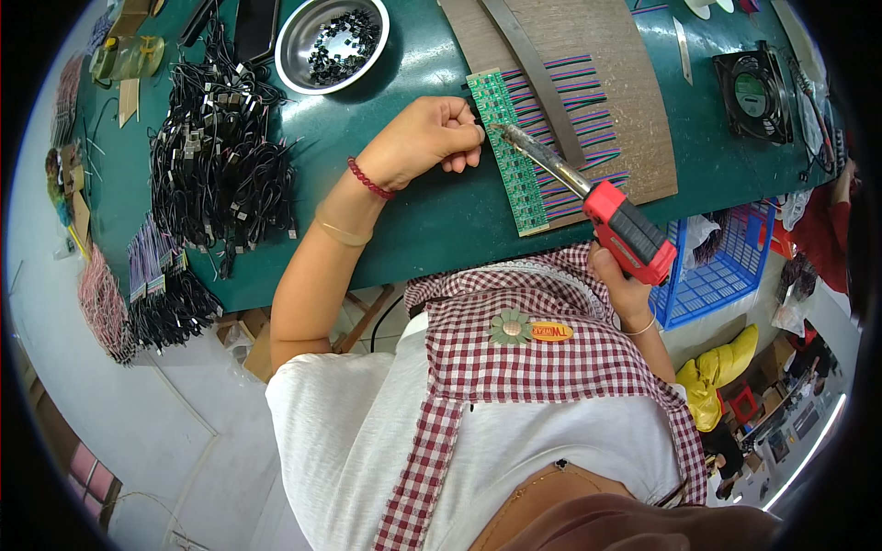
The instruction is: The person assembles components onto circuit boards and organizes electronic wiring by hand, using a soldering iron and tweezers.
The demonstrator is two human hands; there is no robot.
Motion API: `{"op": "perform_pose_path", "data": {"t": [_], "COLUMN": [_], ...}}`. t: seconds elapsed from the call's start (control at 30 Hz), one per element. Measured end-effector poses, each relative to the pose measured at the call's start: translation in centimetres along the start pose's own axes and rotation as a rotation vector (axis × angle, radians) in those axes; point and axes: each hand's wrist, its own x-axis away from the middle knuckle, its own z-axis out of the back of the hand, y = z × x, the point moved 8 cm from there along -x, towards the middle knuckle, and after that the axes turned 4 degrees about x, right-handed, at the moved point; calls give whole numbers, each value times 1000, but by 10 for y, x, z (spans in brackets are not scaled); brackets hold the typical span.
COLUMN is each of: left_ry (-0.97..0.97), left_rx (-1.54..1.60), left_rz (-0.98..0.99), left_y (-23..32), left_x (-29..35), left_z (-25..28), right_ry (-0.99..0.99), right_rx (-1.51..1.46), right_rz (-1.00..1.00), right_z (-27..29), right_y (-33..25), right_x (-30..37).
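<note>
A long green circuit board [524, 188] lies on a brown wooden board, with rows of thin striped wires [574, 115] running out from its right side. My right hand [625, 286] is closed round the handle of a red and black soldering gun [629, 230]. Its metal tip reaches the upper part of the circuit board. Beside the board's left edge, my left hand [436, 138] is closed in a pinch; what its fingers hold, if anything, is hidden. A flat grey metal bar [537, 83] lies across the wires.
A metal bowl [285, 46] of small black parts stands at the back left. Bundled black cables [216, 156] cover the green table's left part. A black fan [753, 96] sits at the right, above a blue crate [717, 275]. The wooden board [643, 138] extends beyond the wires.
</note>
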Motion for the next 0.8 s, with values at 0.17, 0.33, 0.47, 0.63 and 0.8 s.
{"op": "perform_pose_path", "data": {"t": [0.17,0.33,0.47,0.63,0.8], "left_ry": [12,17,26,23,39], "left_rx": [10,5,3,1,-27], "left_rz": [-8,-16,-10,-14,-11], "left_y": [-1,0,-1,0,2], "left_x": [1,0,0,0,2], "left_z": [1,-1,0,0,0], "right_ry": [-108,-54,-65,-62,-117], "right_rx": [69,24,-51,44,80], "right_rz": [57,-14,-66,-18,-29], "right_z": [-4,0,-2,-1,-4], "right_y": [-3,4,8,14,14], "right_x": [2,12,11,13,17]}}
